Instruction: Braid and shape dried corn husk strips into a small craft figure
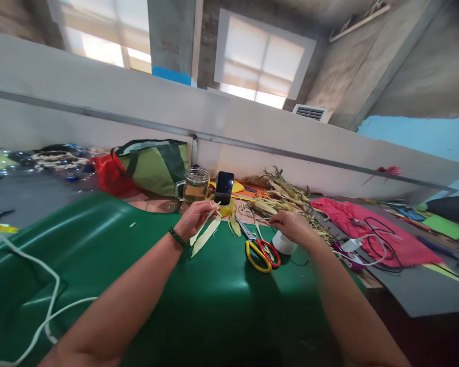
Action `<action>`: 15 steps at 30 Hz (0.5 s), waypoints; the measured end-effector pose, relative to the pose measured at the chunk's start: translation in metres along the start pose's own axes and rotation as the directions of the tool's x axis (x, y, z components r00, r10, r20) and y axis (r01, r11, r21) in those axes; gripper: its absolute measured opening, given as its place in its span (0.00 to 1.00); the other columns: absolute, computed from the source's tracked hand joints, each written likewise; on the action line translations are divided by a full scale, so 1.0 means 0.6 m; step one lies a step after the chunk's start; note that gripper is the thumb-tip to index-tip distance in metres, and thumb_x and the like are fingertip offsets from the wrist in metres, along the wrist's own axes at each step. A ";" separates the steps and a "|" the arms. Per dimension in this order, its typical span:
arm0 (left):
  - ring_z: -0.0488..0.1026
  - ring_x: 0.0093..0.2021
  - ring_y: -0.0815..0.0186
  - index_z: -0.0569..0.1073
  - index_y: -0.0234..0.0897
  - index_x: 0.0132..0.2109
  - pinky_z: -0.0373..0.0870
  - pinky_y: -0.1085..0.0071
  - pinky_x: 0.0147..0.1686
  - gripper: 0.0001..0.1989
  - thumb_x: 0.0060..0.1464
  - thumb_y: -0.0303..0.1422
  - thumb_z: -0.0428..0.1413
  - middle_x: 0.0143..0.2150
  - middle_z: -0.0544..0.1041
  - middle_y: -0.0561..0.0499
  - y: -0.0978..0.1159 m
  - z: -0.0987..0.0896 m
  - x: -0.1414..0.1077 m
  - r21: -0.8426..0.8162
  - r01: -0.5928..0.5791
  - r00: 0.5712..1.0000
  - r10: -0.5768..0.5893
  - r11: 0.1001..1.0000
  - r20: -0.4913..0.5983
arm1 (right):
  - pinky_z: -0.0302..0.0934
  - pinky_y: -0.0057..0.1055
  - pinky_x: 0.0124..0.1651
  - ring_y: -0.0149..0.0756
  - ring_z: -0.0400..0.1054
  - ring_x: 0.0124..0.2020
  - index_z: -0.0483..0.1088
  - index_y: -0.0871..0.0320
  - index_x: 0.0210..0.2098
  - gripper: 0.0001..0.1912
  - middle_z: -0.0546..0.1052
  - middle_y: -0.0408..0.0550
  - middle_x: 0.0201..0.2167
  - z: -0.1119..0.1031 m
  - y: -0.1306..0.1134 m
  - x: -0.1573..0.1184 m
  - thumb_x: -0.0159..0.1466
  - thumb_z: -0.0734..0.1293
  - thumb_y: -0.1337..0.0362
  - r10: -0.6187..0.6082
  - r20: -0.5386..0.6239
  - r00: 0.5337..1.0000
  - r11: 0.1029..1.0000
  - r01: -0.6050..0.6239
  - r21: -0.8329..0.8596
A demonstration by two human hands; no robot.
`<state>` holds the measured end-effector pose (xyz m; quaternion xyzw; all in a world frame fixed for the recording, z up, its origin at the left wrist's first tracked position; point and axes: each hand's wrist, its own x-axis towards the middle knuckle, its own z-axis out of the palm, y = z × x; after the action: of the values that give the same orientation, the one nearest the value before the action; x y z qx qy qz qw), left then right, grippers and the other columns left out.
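Observation:
My left hand (197, 218), with a green bead bracelet at the wrist, pinches a thin pale strip of corn husk (217, 206) above the table. Flat pale husk pieces (206, 237) lie just below it. My right hand (289, 225) is closed, fingertips pressed together on a thin pale strand, seemingly thread. Beneath that hand stands a white spool (284, 243), partly covered by it. Scissors (258, 250) with one yellow and one red handle lie between the hands, blades pointing away. Behind the left hand, a phone (224, 187) leans upright by a roll of yellow tape (226, 208).
A glass mug (196, 184) of amber liquid stands behind my left hand, beside a green bag (158, 168). Dried husks (279, 196) are heaped at the back. Pink cloth (382, 234) with cables lies right. A white cable (53, 285) crosses the green mat (214, 306).

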<state>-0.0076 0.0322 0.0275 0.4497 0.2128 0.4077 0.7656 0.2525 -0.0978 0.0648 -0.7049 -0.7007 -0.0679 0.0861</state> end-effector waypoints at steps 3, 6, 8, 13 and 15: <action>0.71 0.25 0.73 0.74 0.28 0.26 0.70 0.76 0.30 0.03 0.39 0.24 0.60 0.26 0.75 0.50 0.000 0.001 0.000 0.019 -0.007 1.000 0.007 1.000 0.021 | 0.62 0.36 0.45 0.44 0.70 0.43 0.79 0.54 0.35 0.16 0.78 0.52 0.39 0.003 0.010 -0.023 0.51 0.66 0.76 -0.068 0.124 0.990 0.985 0.086 -0.149; 0.70 0.25 0.73 0.75 0.29 0.25 0.70 0.77 0.29 0.04 0.37 0.25 0.62 0.25 0.75 0.51 0.001 0.005 -0.002 0.049 -0.020 0.998 0.017 0.999 0.060 | 0.58 0.43 0.54 0.49 0.66 0.51 0.79 0.55 0.39 0.18 0.75 0.54 0.48 0.000 0.011 -0.041 0.51 0.67 0.76 -0.096 0.159 0.983 0.968 0.130 -0.217; 0.69 0.24 0.73 0.75 0.29 0.24 0.68 0.77 0.27 0.04 0.37 0.26 0.62 0.23 0.73 0.51 0.002 0.008 -0.004 0.070 -0.021 0.996 0.016 0.997 0.084 | 0.56 0.46 0.57 0.50 0.63 0.55 0.78 0.56 0.40 0.15 0.73 0.56 0.51 0.003 0.012 -0.047 0.54 0.68 0.74 -0.111 0.123 0.986 0.956 0.140 -0.258; 0.68 0.25 0.73 0.75 0.29 0.23 0.67 0.78 0.26 0.04 0.37 0.26 0.62 0.22 0.72 0.51 0.002 0.010 -0.006 0.104 -0.057 0.987 0.040 0.993 0.158 | 0.49 0.52 0.60 0.52 0.59 0.58 0.78 0.60 0.31 0.09 0.73 0.60 0.52 0.042 0.023 -0.043 0.59 0.65 0.72 -0.258 0.195 0.946 0.885 0.313 -0.344; 0.68 0.24 0.74 0.74 0.29 0.23 0.66 0.78 0.26 0.04 0.37 0.26 0.62 0.22 0.72 0.52 0.001 0.009 -0.006 0.085 -0.066 0.986 0.052 0.994 0.161 | 0.51 0.49 0.60 0.49 0.61 0.57 0.76 0.61 0.29 0.10 0.75 0.61 0.48 0.056 0.032 -0.039 0.61 0.62 0.73 -0.312 0.211 0.926 0.884 0.365 -0.293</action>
<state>-0.0062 0.0268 0.0304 0.5208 0.1561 0.3834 0.7466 0.2706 -0.1133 0.0267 -0.5790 -0.7966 -0.1411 -0.1011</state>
